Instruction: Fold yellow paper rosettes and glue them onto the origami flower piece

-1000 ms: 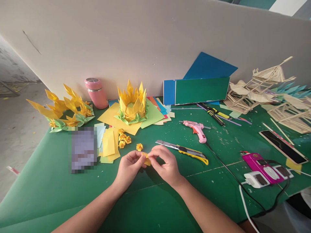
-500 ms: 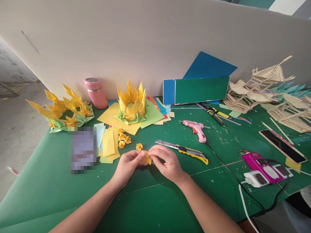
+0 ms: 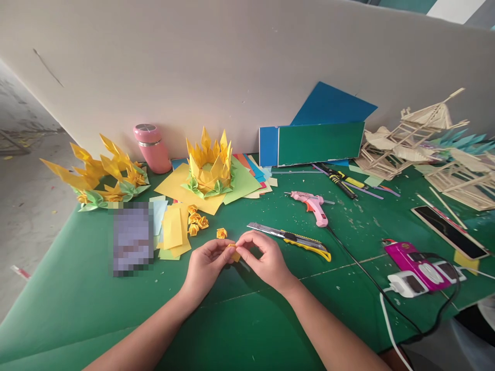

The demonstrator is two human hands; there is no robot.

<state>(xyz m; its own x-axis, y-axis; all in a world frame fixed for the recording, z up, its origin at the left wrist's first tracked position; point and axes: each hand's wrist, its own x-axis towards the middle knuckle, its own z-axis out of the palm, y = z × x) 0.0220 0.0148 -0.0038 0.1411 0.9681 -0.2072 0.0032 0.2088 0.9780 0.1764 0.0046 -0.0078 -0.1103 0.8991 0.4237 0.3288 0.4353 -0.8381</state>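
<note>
A small piece of folded yellow paper [image 3: 235, 255] is pinched between both hands above the green table. My left hand [image 3: 209, 263] grips it from the left, thumb on top, and my right hand [image 3: 266, 260] has finger and thumb closed on its right edge. Just beyond the fingertips lies one folded paper rose [image 3: 221, 233]. Several more paper roses [image 3: 198, 220] are grouped to its left, beside a stack of yellow paper rectangles [image 3: 172, 226]. The utility knife [image 3: 290, 240], its blade extended, lies to the right of my hands. My fingers hide part of the paper.
Farther back stand a yellow paper crown [image 3: 210, 172], another crown [image 3: 112, 178] and a pink flask [image 3: 152, 149]. A pink glue gun [image 3: 311, 204] lies behind the knife, its cord running to a magenta power strip [image 3: 419, 268]. Stick models [image 3: 402, 144] fill the back right.
The yellow paper has been turned and folded smaller between the fingers. Both hands have drawn slightly closer together; the things on the table have stayed put.
</note>
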